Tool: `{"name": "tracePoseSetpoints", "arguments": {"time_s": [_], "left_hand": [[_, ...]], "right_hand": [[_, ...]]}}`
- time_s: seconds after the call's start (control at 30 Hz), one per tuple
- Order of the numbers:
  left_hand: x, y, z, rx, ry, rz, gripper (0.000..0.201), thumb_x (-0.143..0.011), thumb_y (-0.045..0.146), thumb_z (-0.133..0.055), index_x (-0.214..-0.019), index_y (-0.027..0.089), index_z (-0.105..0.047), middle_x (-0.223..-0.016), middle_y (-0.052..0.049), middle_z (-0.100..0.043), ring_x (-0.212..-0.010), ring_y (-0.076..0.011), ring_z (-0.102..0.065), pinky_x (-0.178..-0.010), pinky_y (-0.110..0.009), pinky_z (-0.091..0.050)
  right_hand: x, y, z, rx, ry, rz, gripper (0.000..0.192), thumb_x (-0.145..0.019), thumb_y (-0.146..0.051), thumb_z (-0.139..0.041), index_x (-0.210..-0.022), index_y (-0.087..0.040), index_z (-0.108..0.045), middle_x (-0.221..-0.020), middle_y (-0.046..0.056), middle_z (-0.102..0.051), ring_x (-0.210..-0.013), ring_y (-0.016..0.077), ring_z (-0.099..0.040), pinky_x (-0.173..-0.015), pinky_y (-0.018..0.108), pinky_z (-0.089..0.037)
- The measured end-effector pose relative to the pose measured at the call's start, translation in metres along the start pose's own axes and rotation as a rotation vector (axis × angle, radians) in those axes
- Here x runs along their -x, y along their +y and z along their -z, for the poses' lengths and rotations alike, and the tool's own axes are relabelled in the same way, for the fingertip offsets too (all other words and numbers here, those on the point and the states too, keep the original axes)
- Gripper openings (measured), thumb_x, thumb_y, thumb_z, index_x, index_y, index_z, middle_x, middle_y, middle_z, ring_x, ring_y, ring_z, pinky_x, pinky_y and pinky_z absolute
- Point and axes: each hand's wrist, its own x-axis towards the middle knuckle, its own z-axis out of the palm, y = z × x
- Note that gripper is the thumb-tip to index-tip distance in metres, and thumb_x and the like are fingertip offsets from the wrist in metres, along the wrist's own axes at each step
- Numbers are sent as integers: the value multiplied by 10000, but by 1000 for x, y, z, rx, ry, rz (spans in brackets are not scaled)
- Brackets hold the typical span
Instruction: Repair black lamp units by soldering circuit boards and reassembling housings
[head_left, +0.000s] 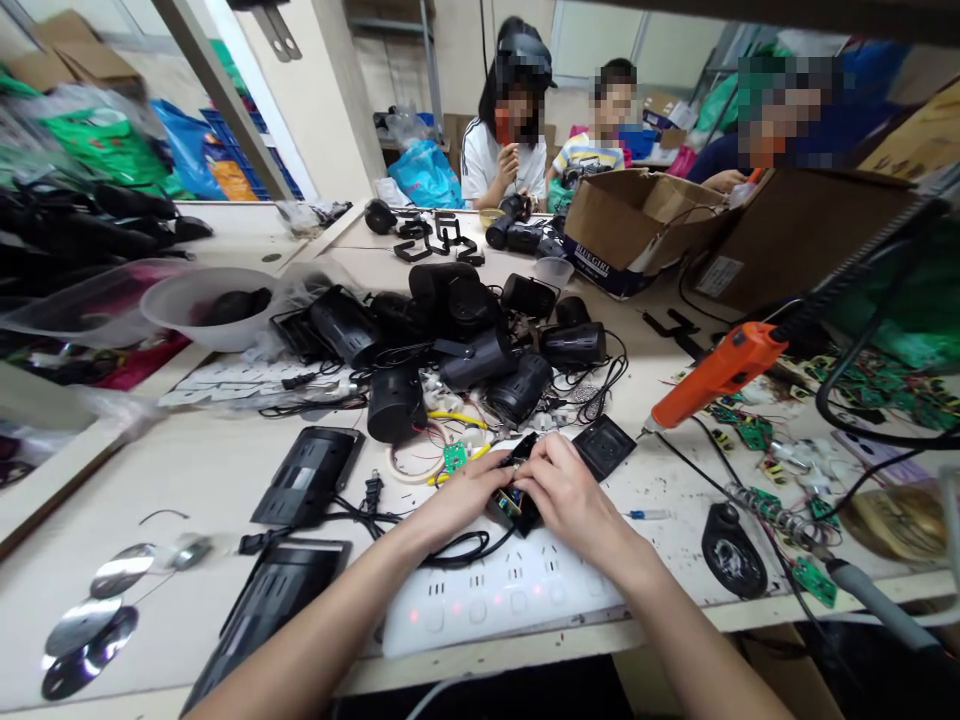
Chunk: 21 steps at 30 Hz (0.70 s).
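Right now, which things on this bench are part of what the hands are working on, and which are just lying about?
In hand:
left hand and right hand holding the small black unit
its black cable

Lying about:
orange power screwdriver
white power strip
pile of black housings
flat black panels
cardboard box

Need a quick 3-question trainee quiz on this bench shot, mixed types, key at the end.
1. True or false: both hands hold the small black part above the power strip.
2. The orange tool lies on which side of the hands? A left, B right.
3. Fill in: the white bowl holds a ___ object.

Key: 1 true, left hand and right hand both grip it. 2 B. 3 black.
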Motion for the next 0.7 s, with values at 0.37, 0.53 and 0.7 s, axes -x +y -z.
{"name": "tracePoseSetpoints", "arguments": {"time_s": [0.37, 0.53, 0.7], "left_hand": [[1, 4, 8, -296, 31, -121, 404, -805, 207, -520, -1171, 154, -681, -1232, -150, -678, -1206, -316, -580, -1069, -402, -376], [8, -3, 14, -295, 30, -155, 419, -887, 272, -462, -1254, 148, -622, -1302, -137, -649, -1227, -271, -583, -1073, -377, -393], [9, -10, 18, -261, 62, -206, 448, -882, 237, -460, -1322, 181, -523, -1115, -96, -720, -1023, -237, -673, -944, -403, -506]], "right_hand": [[-1, -17, -12, 68, -20, -37, 236, -951, -62, -437, -1007, -126, -657, -966, 106, -507, -941, 233, -488, -809, 394, -526], [-2, -22, -14, 83, -24, -38, 289, -946, -47, -418, -1125, -113, -635, -1002, 128, -530, -967, 248, -501, -830, 418, -532], [-1, -19, -18, 1, 55, -46, 321, -949, -86, -441, -1240, -152, -560, -1014, 115, -549, -970, 250, -530, -840, 422, -533]]}}
